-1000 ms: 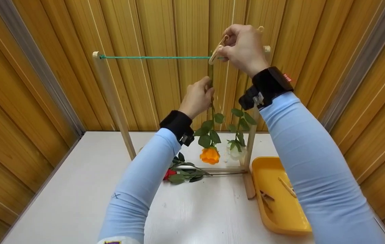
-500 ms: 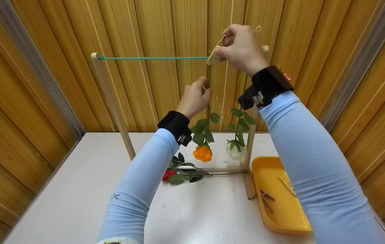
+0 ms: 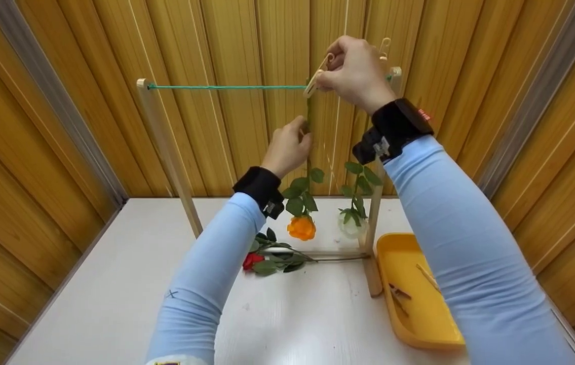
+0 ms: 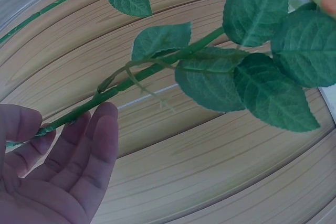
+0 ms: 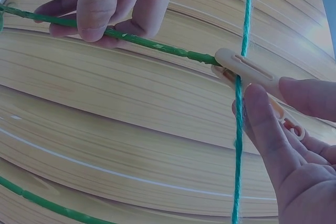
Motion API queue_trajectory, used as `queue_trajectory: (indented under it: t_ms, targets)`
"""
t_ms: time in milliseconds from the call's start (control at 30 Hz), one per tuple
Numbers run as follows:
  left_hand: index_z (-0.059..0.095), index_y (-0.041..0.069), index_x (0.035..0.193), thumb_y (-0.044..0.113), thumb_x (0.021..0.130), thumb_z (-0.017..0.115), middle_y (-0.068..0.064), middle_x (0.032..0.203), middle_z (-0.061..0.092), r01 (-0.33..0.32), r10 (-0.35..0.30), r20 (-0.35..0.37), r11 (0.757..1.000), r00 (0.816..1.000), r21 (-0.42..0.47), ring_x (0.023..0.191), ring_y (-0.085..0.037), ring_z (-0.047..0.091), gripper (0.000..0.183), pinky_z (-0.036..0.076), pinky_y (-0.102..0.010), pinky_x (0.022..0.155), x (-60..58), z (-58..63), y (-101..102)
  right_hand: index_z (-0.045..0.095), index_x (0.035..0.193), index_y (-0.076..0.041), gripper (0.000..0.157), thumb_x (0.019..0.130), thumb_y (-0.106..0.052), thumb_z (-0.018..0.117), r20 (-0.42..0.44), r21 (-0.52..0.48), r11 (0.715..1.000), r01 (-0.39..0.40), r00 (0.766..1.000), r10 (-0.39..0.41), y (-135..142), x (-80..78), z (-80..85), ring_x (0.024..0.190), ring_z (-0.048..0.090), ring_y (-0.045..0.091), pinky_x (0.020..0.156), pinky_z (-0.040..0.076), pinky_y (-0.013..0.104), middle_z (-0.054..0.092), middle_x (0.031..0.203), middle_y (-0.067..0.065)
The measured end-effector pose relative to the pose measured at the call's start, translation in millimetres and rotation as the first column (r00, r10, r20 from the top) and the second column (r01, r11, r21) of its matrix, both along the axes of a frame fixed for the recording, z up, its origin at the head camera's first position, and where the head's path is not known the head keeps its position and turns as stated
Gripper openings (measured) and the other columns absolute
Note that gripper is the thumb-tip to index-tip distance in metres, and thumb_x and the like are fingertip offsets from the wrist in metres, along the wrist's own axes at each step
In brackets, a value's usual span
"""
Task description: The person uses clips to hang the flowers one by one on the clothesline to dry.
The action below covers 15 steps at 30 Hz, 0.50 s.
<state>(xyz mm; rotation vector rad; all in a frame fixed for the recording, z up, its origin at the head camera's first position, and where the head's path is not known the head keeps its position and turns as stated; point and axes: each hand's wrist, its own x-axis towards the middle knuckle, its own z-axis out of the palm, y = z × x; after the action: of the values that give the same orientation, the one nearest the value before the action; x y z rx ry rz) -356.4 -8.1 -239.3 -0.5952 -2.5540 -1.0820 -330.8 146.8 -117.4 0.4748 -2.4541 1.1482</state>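
My left hand [image 3: 290,149] pinches the green stem [image 4: 79,111] of an orange rose [image 3: 301,228], which hangs head down with its leaves above the bloom. Higher up, my right hand [image 3: 360,73] holds a pale clothespin [image 5: 249,69] between thumb and fingers. In the right wrist view the clothespin's nose is at the stem's cut end, against the teal cord [image 5: 239,140]. Whether its jaws press on both stem and cord is hard to see. A white rose [image 3: 352,225] hangs upside down to the right; my right hand hides part of the cord above it.
The cord runs between two wooden posts [image 3: 165,147] of a stand. Another clothespin [image 3: 384,50] shows by the right post. On the white table [image 3: 115,284] lies a red rose [image 3: 253,261]. A yellow tray [image 3: 406,337] at right holds a pale clothespin [image 3: 428,278] and a brown one [image 3: 398,294].
Both hands have shifted slightly left, the right one with the clothespin along the cord. The orange rose has swung left with them.
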Motion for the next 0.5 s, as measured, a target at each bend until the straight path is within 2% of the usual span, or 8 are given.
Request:
queue_trajectory:
  t_ms: [500]
  targets:
    - [0.06,-0.003,0.12,0.01,0.108,0.048,-0.018,0.109,0.069,-0.008,0.008,0.048,1.0,0.999,-0.013,0.083,-0.02,0.062,0.021,0.052,-0.033,0.075,0.1,-1.8,-5.0,0.06,0.123,-0.002,0.032,0.095,-0.013,0.072,0.002,0.04,0.999,0.004,1.0,-0.004,-5.8,2.1,-1.0,0.1,0.063,0.017,0.08,0.049,0.026,0.066,0.112,0.007]
